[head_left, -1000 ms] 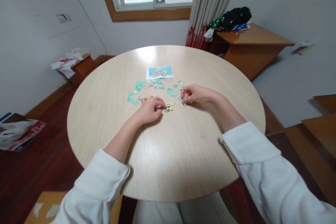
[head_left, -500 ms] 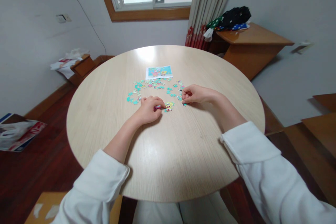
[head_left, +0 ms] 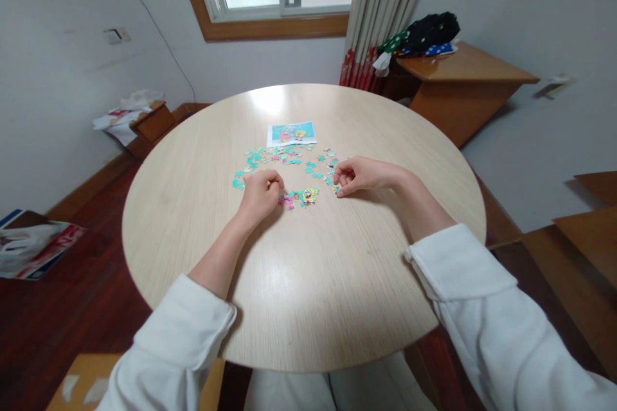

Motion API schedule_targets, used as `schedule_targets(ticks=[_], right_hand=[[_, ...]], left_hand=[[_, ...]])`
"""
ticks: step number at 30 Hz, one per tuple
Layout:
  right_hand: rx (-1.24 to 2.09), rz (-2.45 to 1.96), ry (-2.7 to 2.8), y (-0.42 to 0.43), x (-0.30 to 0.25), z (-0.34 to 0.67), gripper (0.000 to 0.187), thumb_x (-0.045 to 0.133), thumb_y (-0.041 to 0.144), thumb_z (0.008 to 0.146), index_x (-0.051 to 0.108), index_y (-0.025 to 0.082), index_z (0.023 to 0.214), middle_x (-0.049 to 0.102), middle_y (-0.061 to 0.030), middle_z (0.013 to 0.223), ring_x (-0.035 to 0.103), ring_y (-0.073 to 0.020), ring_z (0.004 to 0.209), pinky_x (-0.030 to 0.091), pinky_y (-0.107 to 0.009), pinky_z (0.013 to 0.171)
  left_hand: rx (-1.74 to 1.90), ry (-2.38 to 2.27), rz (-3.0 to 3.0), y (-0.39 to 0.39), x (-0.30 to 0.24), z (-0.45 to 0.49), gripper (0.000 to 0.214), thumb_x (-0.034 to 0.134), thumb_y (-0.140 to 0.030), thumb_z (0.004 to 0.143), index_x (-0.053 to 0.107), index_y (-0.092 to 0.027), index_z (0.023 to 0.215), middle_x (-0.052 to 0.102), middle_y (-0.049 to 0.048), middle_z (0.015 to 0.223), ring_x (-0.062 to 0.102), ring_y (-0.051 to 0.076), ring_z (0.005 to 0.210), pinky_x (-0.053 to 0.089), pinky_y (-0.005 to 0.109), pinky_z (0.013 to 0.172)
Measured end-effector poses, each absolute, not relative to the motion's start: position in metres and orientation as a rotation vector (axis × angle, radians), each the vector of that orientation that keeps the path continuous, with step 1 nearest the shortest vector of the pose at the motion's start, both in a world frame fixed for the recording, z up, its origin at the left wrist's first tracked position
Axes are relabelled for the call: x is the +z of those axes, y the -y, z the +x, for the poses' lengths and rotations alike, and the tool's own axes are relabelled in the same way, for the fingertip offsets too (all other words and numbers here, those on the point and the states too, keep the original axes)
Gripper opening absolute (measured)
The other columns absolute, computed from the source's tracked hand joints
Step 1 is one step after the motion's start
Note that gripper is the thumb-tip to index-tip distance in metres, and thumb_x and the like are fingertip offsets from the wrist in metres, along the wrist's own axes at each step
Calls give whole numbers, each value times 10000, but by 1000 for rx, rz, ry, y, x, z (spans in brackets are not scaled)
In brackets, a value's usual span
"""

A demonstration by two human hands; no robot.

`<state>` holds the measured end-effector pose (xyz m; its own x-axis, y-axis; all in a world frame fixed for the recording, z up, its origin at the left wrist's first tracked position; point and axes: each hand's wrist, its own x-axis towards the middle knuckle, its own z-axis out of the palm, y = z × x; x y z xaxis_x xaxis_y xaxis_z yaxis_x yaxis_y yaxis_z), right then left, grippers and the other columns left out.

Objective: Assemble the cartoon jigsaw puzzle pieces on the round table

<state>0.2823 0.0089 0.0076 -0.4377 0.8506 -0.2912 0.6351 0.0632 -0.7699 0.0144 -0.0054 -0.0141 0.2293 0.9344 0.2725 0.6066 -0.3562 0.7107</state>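
A partly joined strip of jigsaw puzzle (head_left: 308, 196) lies on the table, with a yellow cartoon face at its right end and pink pieces at its left. My left hand (head_left: 261, 194) is just left of that strip, fingers curled together; whatever they may hold is hidden. To the right, my right hand (head_left: 364, 174) pinches a small puzzle piece (head_left: 336, 189) at the tabletop, beside several loose pieces. More loose teal puzzle pieces (head_left: 253, 157) curve around behind the strip. Beyond them lies a printed reference picture (head_left: 292, 133) with cartoon figures on teal.
The round pale wooden table (head_left: 308, 282) fills the middle of the view. A wooden cabinet (head_left: 467, 64) with dark cloth (head_left: 434, 32) on it stands at the back right, by a curtain (head_left: 380, 6). A cardboard box (head_left: 81, 382) sits at the lower left.
My left hand has drawn back to the left off the joined strip, uncovering its pink pieces. My right hand stays nearly in place, its fingertips shifting slightly around the small piece.
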Motion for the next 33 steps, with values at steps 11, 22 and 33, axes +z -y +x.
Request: schedule_targets(ticks=[11,22,33], right_hand=[[1274,-1515,2165,-10,7,281,388,836,387,536,634,176,793,495,59,599,438,-94,577,328,-259,564],[1264,-1503,2153,-10,7,281,381,839,369,536,664,183,818,498,55,616,455,-99,593,346,-256,571],[1273,-1501,2156,-10,6,281,366,827,354,541,644,181,807,493,57,606,447,-98,586,348,-259,566]], left_hand=[[1136,-1427,1840,-4,-16,10,197,373,-42,649,456,-194,555,479,-33,514,472,130,557,367,263,628],[1145,-1445,1809,-8,-18,7,212,366,-28,650,458,-190,548,463,-34,519,449,126,556,338,255,608],[1162,-1442,1793,-7,-18,7,216,367,-32,648,457,-189,531,457,-33,510,435,123,544,333,250,591]])
